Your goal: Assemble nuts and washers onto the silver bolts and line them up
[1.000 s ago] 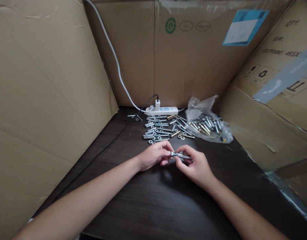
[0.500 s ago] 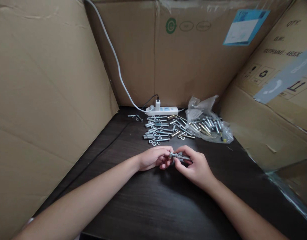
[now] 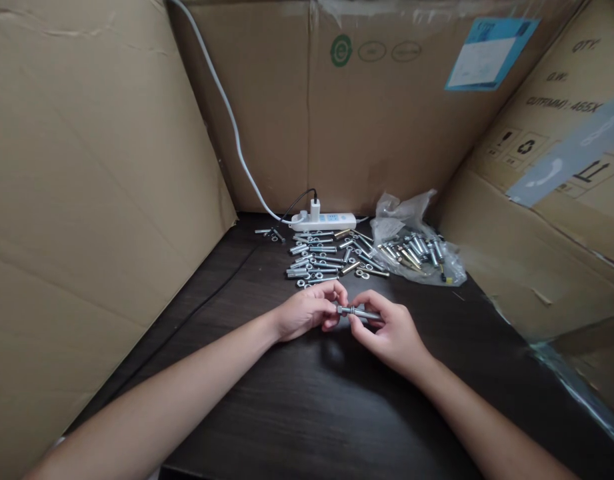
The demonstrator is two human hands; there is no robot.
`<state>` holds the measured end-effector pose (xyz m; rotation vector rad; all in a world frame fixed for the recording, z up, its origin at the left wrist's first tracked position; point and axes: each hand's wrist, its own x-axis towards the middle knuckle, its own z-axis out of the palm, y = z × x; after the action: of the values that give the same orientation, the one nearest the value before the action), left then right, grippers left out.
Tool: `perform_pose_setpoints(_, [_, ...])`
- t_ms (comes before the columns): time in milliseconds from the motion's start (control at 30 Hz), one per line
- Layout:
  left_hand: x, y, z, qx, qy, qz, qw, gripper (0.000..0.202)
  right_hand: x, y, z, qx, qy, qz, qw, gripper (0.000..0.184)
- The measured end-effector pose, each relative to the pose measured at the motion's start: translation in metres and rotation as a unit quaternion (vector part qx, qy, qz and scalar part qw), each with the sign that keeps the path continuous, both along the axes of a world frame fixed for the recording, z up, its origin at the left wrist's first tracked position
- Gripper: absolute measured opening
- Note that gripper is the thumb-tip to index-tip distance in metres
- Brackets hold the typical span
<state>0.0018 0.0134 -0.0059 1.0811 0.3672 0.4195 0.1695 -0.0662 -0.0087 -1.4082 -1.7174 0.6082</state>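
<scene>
A silver bolt (image 3: pixel 359 312) lies level between both hands, just above the dark table (image 3: pixel 307 400). My right hand (image 3: pixel 389 333) is closed round its shaft. My left hand (image 3: pixel 309 311) pinches the nut at its left end with fingertips. Beyond the hands lies a pile of loose bolts, nuts and washers (image 3: pixel 327 259).
A clear plastic bag with more bolts (image 3: pixel 417 250) lies at the back right. A white power strip (image 3: pixel 324 221) with a plugged charger and white cable sits against the back cardboard wall (image 3: pixel 367 120). Cardboard boxes close in the left and right sides.
The left fingers have shifted slightly on the bolt's end, as if turning the nut. Both hands stay in the same place.
</scene>
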Motion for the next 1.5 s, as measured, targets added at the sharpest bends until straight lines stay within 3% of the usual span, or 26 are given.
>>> perform_pose_setpoints(300, [0.000,0.001,-0.001,-0.062,0.000,-0.011,0.998,0.013,0.000,0.000,0.002,0.014,0.016,-0.021,1.000,0.011])
perform_pose_setpoints(567, [0.004,-0.001,-0.004,-0.010,0.061,0.002,0.998,0.008,-0.002,-0.001,0.005,0.039,0.032,-0.024,0.998,0.015])
perform_pose_setpoints(767, [0.004,-0.001,-0.005,-0.002,0.062,-0.020,0.998,0.007,0.000,0.002,0.003,0.043,-0.026,0.012,0.999,0.023])
perform_pose_setpoints(1200, [0.003,-0.003,0.001,0.044,0.128,-0.048,0.990,0.010,-0.003,-0.003,0.010,0.103,-0.215,-0.021,0.971,0.024])
perform_pose_setpoints(1500, [0.003,-0.004,0.002,0.048,0.130,-0.033,0.990,0.020,-0.003,-0.004,0.011,0.109,-0.231,-0.029,0.966,0.022])
